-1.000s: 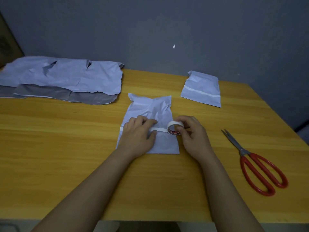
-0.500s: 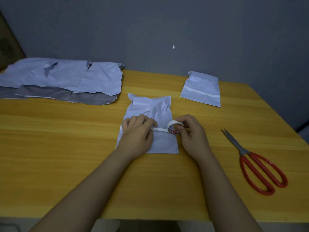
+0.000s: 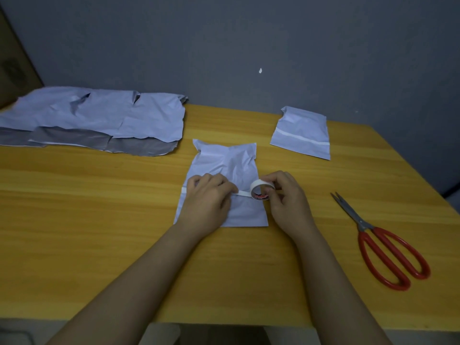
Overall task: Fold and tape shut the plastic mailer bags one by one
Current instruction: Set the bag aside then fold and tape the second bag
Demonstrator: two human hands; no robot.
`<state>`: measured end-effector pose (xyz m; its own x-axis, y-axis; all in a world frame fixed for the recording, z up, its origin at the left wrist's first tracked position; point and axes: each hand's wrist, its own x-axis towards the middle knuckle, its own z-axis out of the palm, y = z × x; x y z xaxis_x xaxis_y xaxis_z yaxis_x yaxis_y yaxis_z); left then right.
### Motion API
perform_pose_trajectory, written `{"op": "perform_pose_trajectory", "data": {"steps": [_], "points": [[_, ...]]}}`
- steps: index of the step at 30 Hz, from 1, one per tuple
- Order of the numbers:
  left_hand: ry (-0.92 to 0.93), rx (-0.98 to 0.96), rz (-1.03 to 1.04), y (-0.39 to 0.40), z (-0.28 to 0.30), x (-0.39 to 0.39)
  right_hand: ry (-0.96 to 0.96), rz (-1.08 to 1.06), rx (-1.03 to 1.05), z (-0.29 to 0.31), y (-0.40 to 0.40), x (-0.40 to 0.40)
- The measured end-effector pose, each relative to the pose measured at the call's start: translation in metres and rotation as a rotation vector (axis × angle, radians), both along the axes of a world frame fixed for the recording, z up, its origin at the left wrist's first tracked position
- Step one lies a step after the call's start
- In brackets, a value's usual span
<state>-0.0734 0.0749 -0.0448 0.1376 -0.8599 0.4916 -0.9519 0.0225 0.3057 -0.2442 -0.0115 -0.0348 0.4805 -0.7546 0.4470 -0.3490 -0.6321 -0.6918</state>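
Two hands worked at the folded bag (image 3: 225,170) in the middle of the counter (image 3: 99,220): the left hand (image 3: 207,204) lay with curled fingers pressing the tape (image 3: 242,194) onto the bag, while the right hand (image 3: 286,201) pinched the roll (image 3: 260,192) just beside it. That strip ran crosswise, left to right, so the roll likely had to travel rightward past the bag's edge. Scissors (image 3: 383,245) lay nearer the right hand. One taped bag (image 3: 302,131) sat behind, unfolded bags (image 3: 99,120) far left.
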Motion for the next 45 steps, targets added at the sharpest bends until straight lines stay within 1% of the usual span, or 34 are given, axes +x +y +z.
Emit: {"op": "perform_pose_trajectory", "data": {"steps": [8, 14, 18, 24, 29, 38, 40, 42, 43, 45], "points": [[-0.03, 0.08, 0.008, 0.002, 0.005, -0.001, 0.025, -0.034, -0.061, 0.0, 0.001, 0.004], [-0.015, 0.108, -0.054, 0.001, 0.006, 0.001, 0.003, -0.027, -0.077, 0.0, 0.001, 0.005], [-0.061, 0.111, -0.056, 0.002, 0.007, 0.001, 0.024, -0.024, -0.082, -0.002, 0.0, 0.003], [-0.196, 0.163, -0.056, 0.007, 0.014, -0.002, 0.037, -0.036, -0.097, -0.003, 0.0, 0.004], [-0.197, 0.363, -0.06, 0.024, 0.02, -0.009, 0.045, -0.035, -0.113, -0.003, 0.0, 0.004], [-0.369, 0.515, 0.058, 0.03, 0.024, -0.031, 0.055, -0.048, -0.088, -0.001, 0.002, 0.005], [-0.33, 0.516, 0.053, 0.032, 0.026, -0.033, 0.053, -0.052, -0.082, -0.001, 0.003, 0.005], [-0.192, 0.471, 0.029, 0.034, 0.028, -0.03, 0.051, -0.054, -0.082, -0.001, 0.004, 0.005], [-0.084, 0.435, 0.008, 0.036, 0.028, -0.026, 0.048, -0.053, -0.083, -0.002, 0.004, 0.004], [0.199, 0.355, -0.024, 0.039, 0.027, -0.017, 0.041, -0.05, -0.083, -0.002, 0.004, 0.004]]}}
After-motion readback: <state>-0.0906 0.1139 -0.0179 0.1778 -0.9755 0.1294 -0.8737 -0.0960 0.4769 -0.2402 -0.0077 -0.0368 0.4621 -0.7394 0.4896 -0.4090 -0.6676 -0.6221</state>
